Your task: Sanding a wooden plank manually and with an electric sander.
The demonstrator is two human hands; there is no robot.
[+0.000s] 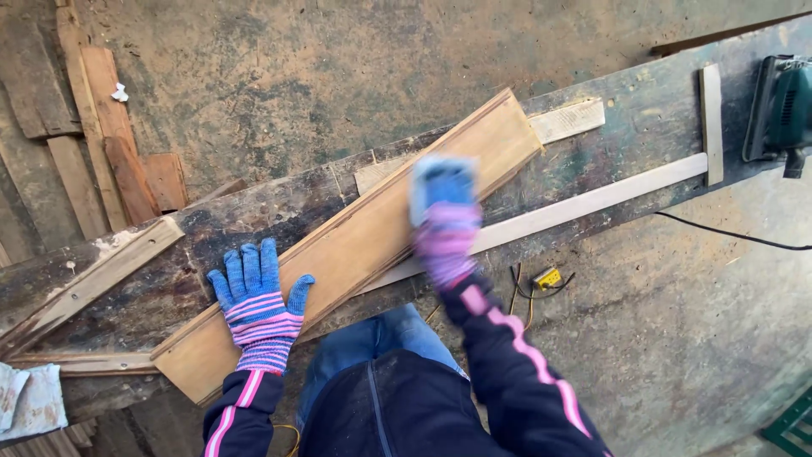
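While our left hand [256, 303] lies flat, fingers spread, pinning the wooden board [355, 241] on the workbench [643, 118], our right hand [446, 222] sits further up the same board, motion-blurred; can't tell its grip. Beyond the right hand: pale strip [584, 203], green sander [782, 106].

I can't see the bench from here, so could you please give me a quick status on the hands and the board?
Left hand flat on the wooden board, fingers spread. Right hand on the board's middle, blurred, grip unclear. Electric sander at the bench's far end, apart.
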